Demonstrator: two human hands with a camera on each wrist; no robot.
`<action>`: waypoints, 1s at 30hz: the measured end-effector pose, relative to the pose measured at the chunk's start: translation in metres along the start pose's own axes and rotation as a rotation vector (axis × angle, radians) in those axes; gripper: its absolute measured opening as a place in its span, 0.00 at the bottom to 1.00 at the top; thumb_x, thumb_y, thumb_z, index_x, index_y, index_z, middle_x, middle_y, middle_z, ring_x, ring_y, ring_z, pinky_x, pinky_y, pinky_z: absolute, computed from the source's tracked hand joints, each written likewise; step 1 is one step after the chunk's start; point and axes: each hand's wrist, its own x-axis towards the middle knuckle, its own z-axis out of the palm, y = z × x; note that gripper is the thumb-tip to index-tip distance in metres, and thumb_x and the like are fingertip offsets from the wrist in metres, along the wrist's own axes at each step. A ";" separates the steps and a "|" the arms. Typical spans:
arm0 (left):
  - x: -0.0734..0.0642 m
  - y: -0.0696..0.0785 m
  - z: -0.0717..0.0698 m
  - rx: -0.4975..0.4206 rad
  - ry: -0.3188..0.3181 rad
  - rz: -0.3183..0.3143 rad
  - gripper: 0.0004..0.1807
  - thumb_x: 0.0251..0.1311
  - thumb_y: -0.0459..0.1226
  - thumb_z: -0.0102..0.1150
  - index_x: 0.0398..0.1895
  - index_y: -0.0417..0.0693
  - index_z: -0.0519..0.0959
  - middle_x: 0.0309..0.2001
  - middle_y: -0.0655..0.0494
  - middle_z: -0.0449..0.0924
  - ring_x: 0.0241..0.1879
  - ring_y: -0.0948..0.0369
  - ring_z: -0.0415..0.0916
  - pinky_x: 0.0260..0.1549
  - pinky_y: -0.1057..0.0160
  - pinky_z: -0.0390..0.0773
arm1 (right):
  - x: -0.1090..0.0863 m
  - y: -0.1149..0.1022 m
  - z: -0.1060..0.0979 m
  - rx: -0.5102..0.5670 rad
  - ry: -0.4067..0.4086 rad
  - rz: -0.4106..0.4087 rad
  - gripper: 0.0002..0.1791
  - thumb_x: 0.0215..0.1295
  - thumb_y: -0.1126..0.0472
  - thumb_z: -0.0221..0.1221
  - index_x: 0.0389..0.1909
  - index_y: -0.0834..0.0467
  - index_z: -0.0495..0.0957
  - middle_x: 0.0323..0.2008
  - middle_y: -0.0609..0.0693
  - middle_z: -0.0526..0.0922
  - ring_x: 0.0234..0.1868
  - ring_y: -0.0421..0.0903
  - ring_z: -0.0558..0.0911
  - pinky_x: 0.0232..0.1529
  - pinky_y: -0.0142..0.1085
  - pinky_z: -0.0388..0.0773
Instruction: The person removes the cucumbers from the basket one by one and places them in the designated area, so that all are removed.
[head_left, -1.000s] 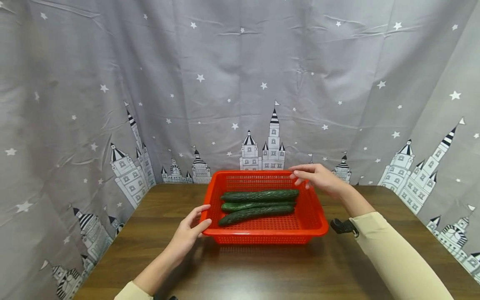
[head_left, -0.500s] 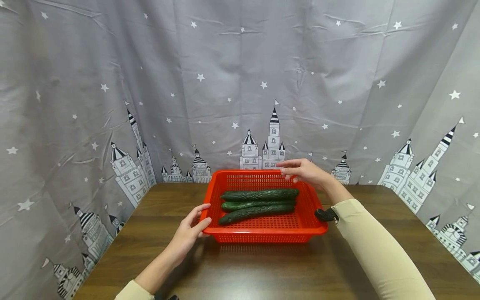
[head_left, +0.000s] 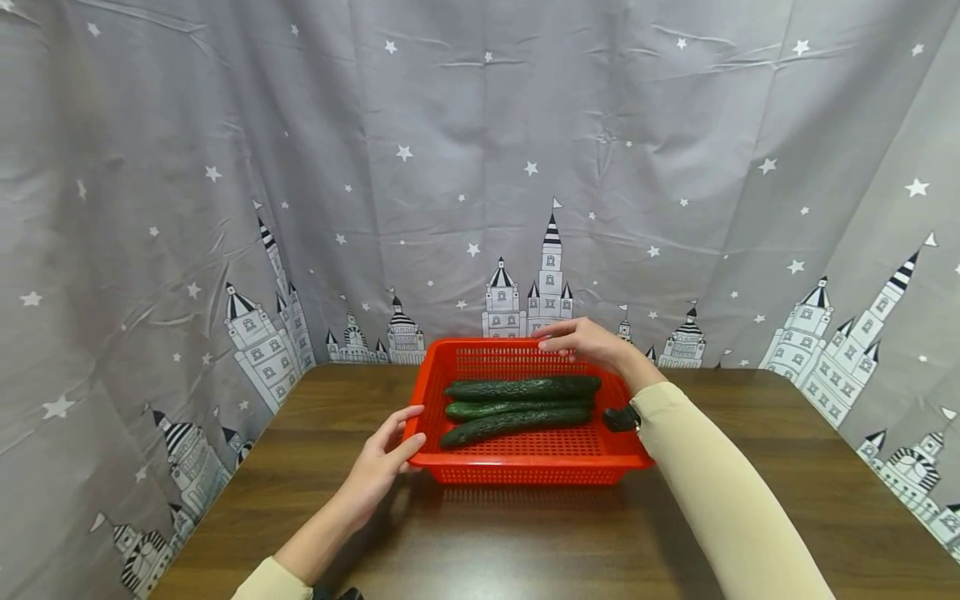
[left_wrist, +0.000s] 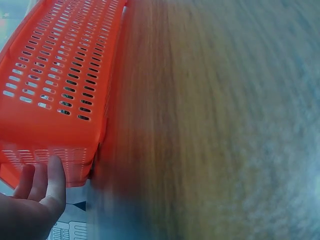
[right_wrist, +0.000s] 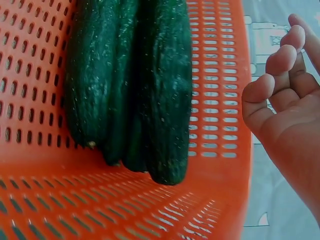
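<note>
Several dark green cucumbers (head_left: pixel 525 388) lie side by side in a red plastic basket (head_left: pixel 525 461) with slotted walls. The right wrist view shows the cucumbers' ends (right_wrist: pixel 167 150) close up. At the basket's left end my left hand (head_left: pixel 378 458) holds the rim, thumb and index finger on top. In the left wrist view, fingers (left_wrist: pixel 55 180) of that hand lie against the outside of the end wall. My right hand (head_left: pixel 588 342) is at the back rim with loosely bent fingers and nothing in them; I cannot tell whether it touches the rim.
The basket stands on a brown wooden table (head_left: pixel 510 542). Behind and at both sides hangs a grey curtain (head_left: pixel 450 125) with white stars and castles. A black wrist camera (head_left: pixel 621 418) on the right arm hangs over the basket's right side.
My right hand has moved left along the back rim, its forearm swinging over the basket's right side. My left hand, the basket and the cucumbers have stayed in place.
</note>
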 end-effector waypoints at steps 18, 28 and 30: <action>0.000 -0.002 0.003 -0.005 0.015 0.012 0.27 0.70 0.40 0.58 0.71 0.54 0.67 0.61 0.39 0.71 0.47 0.53 0.78 0.47 0.51 0.83 | 0.020 0.030 0.010 -0.135 -0.023 0.004 0.21 0.64 0.59 0.66 0.57 0.61 0.82 0.67 0.57 0.76 0.69 0.51 0.70 0.69 0.47 0.66; 0.000 -0.004 0.004 -0.029 0.031 0.010 0.27 0.70 0.38 0.58 0.71 0.53 0.68 0.60 0.37 0.71 0.44 0.56 0.79 0.46 0.52 0.82 | 0.021 0.038 0.013 -0.323 -0.043 0.021 0.21 0.61 0.58 0.69 0.54 0.61 0.84 0.55 0.53 0.85 0.57 0.44 0.78 0.52 0.35 0.77; 0.000 -0.003 0.004 -0.027 0.032 0.006 0.27 0.70 0.38 0.59 0.71 0.53 0.68 0.60 0.38 0.72 0.44 0.56 0.79 0.46 0.52 0.82 | 0.022 0.040 0.014 -0.378 -0.052 0.030 0.21 0.59 0.57 0.70 0.52 0.59 0.86 0.53 0.52 0.86 0.54 0.44 0.80 0.51 0.36 0.79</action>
